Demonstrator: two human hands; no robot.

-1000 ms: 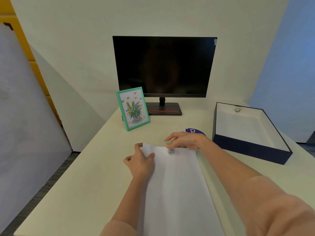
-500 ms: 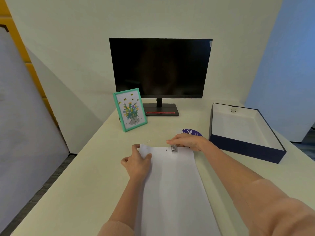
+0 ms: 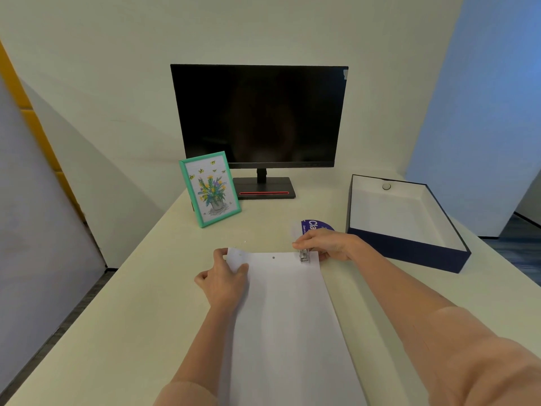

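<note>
A white sheet of paper (image 3: 288, 317) lies lengthwise on the pale desk (image 3: 140, 303) in front of me. My left hand (image 3: 224, 278) pinches its far left corner, which is lifted a little. My right hand (image 3: 329, 244) holds a small metal hole punch (image 3: 304, 255) clamped over the far edge near the right corner. One small round hole (image 3: 273, 257) shows in the paper at the middle of that edge, and a few tiny white paper dots (image 3: 243, 242) lie on the desk beyond the left corner.
A dark monitor (image 3: 259, 118) stands at the back, with a green-framed flower picture (image 3: 209, 189) to its left. An open navy box (image 3: 407, 250) with a white inside sits at the right. A purple round label (image 3: 316, 226) lies behind my right hand.
My right hand has slid the punch to the right along the paper's far edge, from the middle to near the right corner, leaving a hole behind. My left hand stays on the left corner.
</note>
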